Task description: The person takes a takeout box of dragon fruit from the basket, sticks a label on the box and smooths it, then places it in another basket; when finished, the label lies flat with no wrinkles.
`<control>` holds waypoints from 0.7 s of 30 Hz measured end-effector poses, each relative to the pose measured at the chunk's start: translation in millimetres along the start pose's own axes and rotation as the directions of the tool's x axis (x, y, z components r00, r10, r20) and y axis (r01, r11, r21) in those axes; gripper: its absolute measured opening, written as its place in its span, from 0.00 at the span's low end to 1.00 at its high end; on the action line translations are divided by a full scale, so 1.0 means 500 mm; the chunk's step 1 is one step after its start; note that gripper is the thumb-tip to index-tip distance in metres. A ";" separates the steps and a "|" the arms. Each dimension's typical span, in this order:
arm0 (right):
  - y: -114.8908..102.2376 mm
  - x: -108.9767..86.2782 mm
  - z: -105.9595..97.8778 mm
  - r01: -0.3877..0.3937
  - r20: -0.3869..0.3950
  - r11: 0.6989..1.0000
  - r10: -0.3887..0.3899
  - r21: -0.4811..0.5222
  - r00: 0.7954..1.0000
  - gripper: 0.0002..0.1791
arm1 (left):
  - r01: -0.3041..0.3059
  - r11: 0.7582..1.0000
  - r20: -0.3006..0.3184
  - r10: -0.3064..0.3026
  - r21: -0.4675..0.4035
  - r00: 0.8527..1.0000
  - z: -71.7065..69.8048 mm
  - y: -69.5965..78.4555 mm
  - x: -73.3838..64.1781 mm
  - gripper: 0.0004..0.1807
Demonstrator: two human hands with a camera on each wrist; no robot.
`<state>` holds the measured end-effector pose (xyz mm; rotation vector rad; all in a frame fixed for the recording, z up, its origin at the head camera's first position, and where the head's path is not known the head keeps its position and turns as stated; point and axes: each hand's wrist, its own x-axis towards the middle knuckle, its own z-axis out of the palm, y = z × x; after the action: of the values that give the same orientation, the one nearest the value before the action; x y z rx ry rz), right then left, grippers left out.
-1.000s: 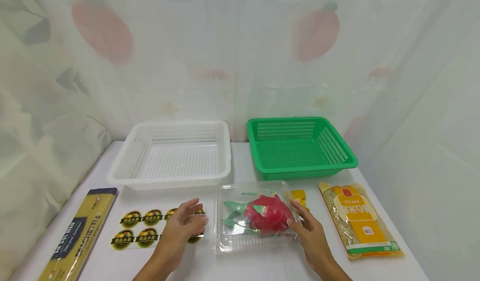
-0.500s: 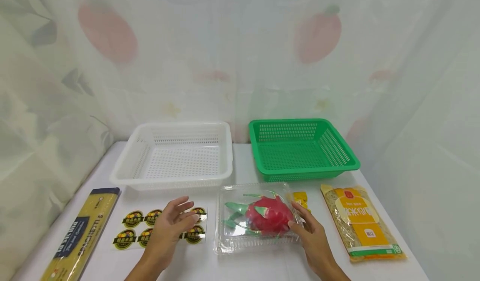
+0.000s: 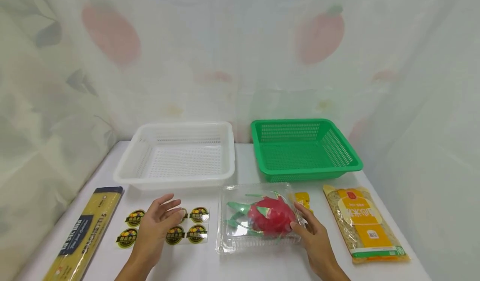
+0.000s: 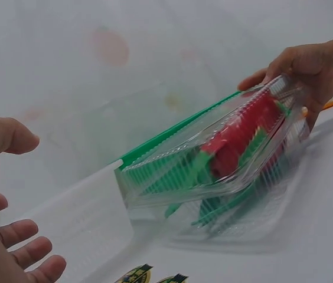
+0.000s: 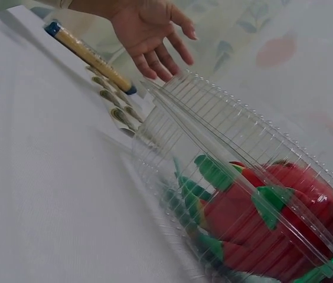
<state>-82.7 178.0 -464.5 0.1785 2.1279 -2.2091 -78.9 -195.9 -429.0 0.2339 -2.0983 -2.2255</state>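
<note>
A clear plastic clamshell box [image 3: 229, 244] lies in the middle of the table in the head view, its lid down over a red dragon fruit [image 3: 273, 216] with green tips. My right hand [image 3: 316, 241] grips the box's right end, thumb on the near side and fingers behind. Over a clear sheet of round fruit stickers [image 3: 196, 234] hovers my left hand [image 3: 151, 229], fingers spread and holding nothing; it hides part of the sheet. The left wrist view shows this hand's loose fingers [image 4: 33, 253] apart from the box.
Behind stand a white basket [image 3: 174, 181] and a green basket [image 3: 311, 173]. A spaghetti pack [image 3: 84, 231] lies at the left. On the right is an orange-labelled grain bag [image 3: 363, 222]. A small yellow packet [image 3: 303, 199] sits partly hidden behind the box.
My left hand has moved left, away from the box, uncovering stickers on the sheet's right side. My right hand keeps its hold and the box stays in place; the head view has shifted slightly.
</note>
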 end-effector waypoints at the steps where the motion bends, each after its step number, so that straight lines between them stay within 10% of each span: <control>1: -0.001 0.001 0.000 -0.001 -0.005 1.000 0.001 -0.008 1.000 0.33 | -0.001 1.000 -0.007 0.001 0.003 1.000 -0.002 0.001 0.003 0.35; 21: -0.002 -0.001 0.001 0.001 0.008 1.000 -0.001 0.024 1.000 0.34 | -0.037 0.999 -0.248 0.034 -0.010 0.968 -0.083 -0.013 0.023 0.32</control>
<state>-82.2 177.6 -463.2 0.1706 2.0988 -2.2328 -83.1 -238.0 -438.3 0.4445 -1.9389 -2.0687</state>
